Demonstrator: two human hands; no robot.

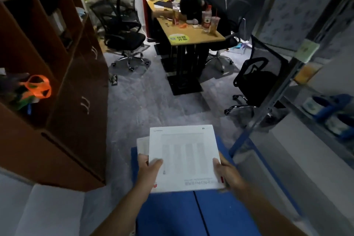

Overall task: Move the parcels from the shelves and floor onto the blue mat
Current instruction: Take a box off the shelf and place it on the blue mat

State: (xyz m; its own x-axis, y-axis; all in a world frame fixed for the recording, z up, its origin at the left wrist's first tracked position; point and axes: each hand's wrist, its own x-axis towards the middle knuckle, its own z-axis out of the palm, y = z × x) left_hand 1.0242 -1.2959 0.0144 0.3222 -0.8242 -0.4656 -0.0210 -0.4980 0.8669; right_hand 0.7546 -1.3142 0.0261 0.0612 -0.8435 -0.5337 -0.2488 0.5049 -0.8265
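Note:
A flat white box parcel (183, 157) with grey print and a red logo hangs over the blue mat (220, 214), which lies on the floor at the bottom centre. My left hand (148, 172) grips the box's near left corner, thumb on top. My right hand (225, 173) grips its near right corner. A second white parcel (142, 145) peeks out from behind the box's left edge, at the mat's far left corner; whether it rests on the mat I cannot tell.
A brown wooden shelf unit (63, 86) with orange items stands at the left. A metal rack (314, 101) holding blue-and-white items stands at the right. Ahead are a wooden table (191, 34), black office chairs (124, 30) and a seated person (193, 5). A white box (49, 210) sits bottom left.

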